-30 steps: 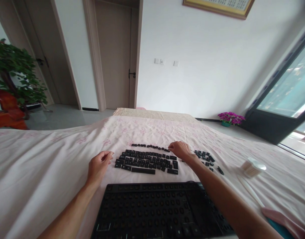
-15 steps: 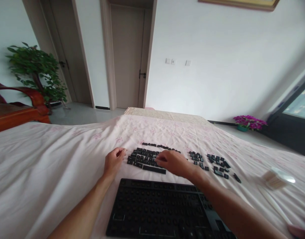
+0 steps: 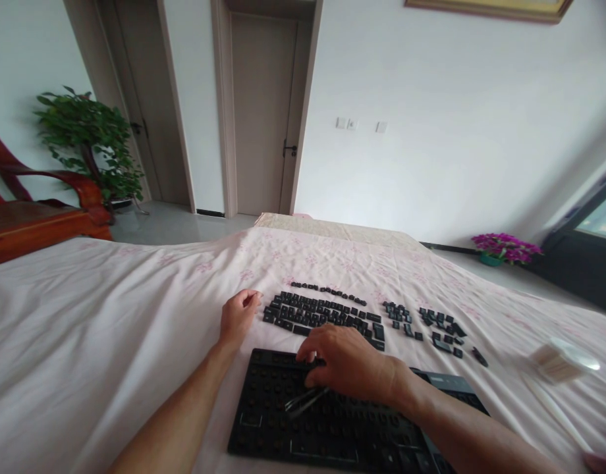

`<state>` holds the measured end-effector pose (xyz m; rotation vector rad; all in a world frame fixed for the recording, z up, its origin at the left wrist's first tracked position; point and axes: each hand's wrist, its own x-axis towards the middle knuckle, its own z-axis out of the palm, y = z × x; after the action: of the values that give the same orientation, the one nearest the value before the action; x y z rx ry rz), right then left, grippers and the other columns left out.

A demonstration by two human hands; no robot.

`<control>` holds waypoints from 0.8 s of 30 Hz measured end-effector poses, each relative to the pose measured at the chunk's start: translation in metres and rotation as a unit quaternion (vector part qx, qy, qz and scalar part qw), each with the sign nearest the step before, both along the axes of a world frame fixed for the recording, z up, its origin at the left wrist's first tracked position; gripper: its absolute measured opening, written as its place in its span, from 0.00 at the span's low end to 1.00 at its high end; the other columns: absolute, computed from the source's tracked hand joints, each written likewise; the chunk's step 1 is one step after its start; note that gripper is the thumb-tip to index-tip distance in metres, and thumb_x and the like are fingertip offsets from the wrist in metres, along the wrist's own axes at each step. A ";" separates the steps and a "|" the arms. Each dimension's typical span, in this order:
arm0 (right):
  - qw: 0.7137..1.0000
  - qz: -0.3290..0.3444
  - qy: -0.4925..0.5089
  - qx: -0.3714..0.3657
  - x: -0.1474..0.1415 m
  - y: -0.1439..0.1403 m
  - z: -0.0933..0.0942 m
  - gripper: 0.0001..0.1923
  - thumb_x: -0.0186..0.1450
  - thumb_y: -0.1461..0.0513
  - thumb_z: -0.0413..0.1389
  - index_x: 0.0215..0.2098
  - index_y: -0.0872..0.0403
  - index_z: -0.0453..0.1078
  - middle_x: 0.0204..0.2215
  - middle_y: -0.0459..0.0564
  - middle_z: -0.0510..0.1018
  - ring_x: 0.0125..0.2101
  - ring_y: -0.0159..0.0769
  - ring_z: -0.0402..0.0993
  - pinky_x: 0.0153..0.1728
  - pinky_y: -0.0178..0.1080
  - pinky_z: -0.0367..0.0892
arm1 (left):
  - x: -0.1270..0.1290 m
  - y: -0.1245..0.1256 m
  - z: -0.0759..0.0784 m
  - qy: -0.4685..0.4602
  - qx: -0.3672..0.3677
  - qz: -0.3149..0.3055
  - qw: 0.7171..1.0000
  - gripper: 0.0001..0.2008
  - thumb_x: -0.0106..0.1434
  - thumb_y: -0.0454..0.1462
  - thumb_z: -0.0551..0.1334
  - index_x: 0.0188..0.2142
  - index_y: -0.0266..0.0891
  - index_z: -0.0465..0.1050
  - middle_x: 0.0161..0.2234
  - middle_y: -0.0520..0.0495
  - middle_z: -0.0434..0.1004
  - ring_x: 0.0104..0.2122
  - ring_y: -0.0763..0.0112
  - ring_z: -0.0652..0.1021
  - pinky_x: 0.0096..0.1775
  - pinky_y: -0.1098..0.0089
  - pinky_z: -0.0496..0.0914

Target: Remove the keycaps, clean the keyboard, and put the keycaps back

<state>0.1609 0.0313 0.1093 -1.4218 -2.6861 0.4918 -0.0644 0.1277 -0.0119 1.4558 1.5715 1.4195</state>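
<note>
The right hand (image 3: 350, 362) lies over the upper middle of the stripped black keyboard (image 3: 342, 421), knuckles up, fingers curled down and inward. Its grip is closed around a thin metal tool (image 3: 305, 401), probably tweezers, whose two slim prongs stick out from under the palm toward the left and rest low over the keyboard's bare switch field. How tightly the fingers pinch it cannot be told, since the palm hides the contact.

The left hand (image 3: 238, 316) rests on the pink bedsheet (image 3: 110, 316) just beyond the keyboard's far left corner. Its grip is loosely curled, fingertips drawn toward the thumb; whether it holds anything small inside cannot be told. It is just beside the left end of the loose keycaps (image 3: 323, 313), not clearly touching them.

There is one keyboard, lying on the bed directly in front of the person. The removed keycaps lie beyond it in four groups: a thin single row farthest away, a large block of several rows laid out like a keyboard, and two smaller scattered clusters (image 3: 434, 326) to the right, with one stray cap at the far right end. The caps are too many and too small to count exactly.

One clear round container of cotton swabs (image 3: 560, 362) lies on its side near the right edge of the bed.
</note>
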 end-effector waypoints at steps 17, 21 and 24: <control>0.979 -0.162 -0.047 0.116 -0.037 0.167 -0.060 0.09 0.60 0.55 0.58 0.36 0.43 0.80 0.34 0.48 0.82 0.45 0.43 0.71 0.44 0.39 0.60 | -0.002 0.006 -0.005 0.004 -0.001 0.002 1.000 0.16 0.59 0.48 0.58 0.33 0.40 0.77 0.28 0.48 0.81 0.27 0.67 0.79 0.32 0.70 0.69; 0.979 -0.159 -0.061 0.113 -0.041 0.170 -0.063 0.09 0.59 0.54 0.59 0.36 0.43 0.80 0.34 0.47 0.82 0.45 0.42 0.70 0.46 0.39 0.58 | -0.002 0.006 -0.006 0.010 -0.004 0.003 1.000 0.15 0.59 0.48 0.58 0.34 0.40 0.77 0.28 0.48 0.81 0.27 0.67 0.78 0.32 0.71 0.69; 0.979 -0.156 -0.064 0.112 -0.043 0.171 -0.065 0.09 0.59 0.55 0.60 0.36 0.42 0.80 0.35 0.46 0.82 0.46 0.41 0.70 0.47 0.39 0.57 | -0.002 0.007 -0.006 0.013 0.000 0.003 1.000 0.15 0.59 0.48 0.58 0.34 0.41 0.77 0.28 0.48 0.80 0.28 0.66 0.79 0.32 0.71 0.69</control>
<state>0.1175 0.2028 0.0440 -1.8104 -2.4398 0.0733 -0.0667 0.1346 -0.0182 1.4755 1.5933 1.4094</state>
